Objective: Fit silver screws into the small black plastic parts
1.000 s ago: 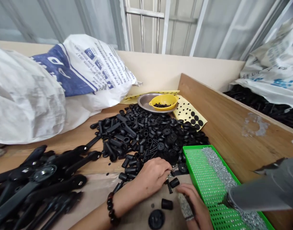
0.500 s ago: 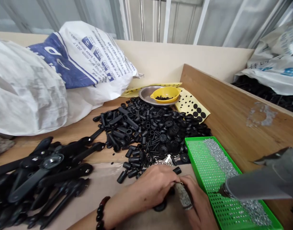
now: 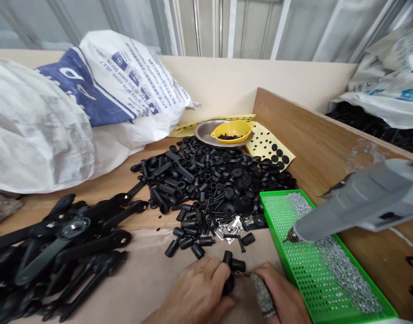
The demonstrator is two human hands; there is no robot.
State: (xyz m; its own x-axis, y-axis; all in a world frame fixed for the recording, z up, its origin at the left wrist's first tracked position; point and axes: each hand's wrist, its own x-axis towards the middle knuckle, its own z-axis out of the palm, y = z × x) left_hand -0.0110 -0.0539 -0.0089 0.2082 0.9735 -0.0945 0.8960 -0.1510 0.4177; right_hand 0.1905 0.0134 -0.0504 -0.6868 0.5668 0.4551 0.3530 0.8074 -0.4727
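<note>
At the bottom centre, my left hand (image 3: 201, 285) is closed round a black plastic part (image 3: 228, 283), its fingers partly covering it. Short black tubular pieces (image 3: 238, 264) show at the part's upper end; whether they are joined to it I cannot tell. To its right is my right hand (image 3: 282, 292), with thumb and fingers pinched on something thin that reaches toward the part, too small to name. A speckled grey wrap (image 3: 262, 294) covers one of its fingers. Just ahead lie black screws (image 3: 240, 243) and silvery metal clips (image 3: 228, 228).
A green perforated tray (image 3: 284, 252) holding small metal screws (image 3: 348, 270) stands right. Above it hangs a grey power screwdriver (image 3: 341, 207). Mixed black parts (image 3: 209, 175) are heaped ahead; black handles (image 3: 71, 252) lie left. A yellow bowl (image 3: 232, 130) sits in a metal dish (image 3: 204, 131).
My hands have drawn apart, the left moving down and left, so the black part between them shows more. The power screwdriver has shifted up and left over the tray.
</note>
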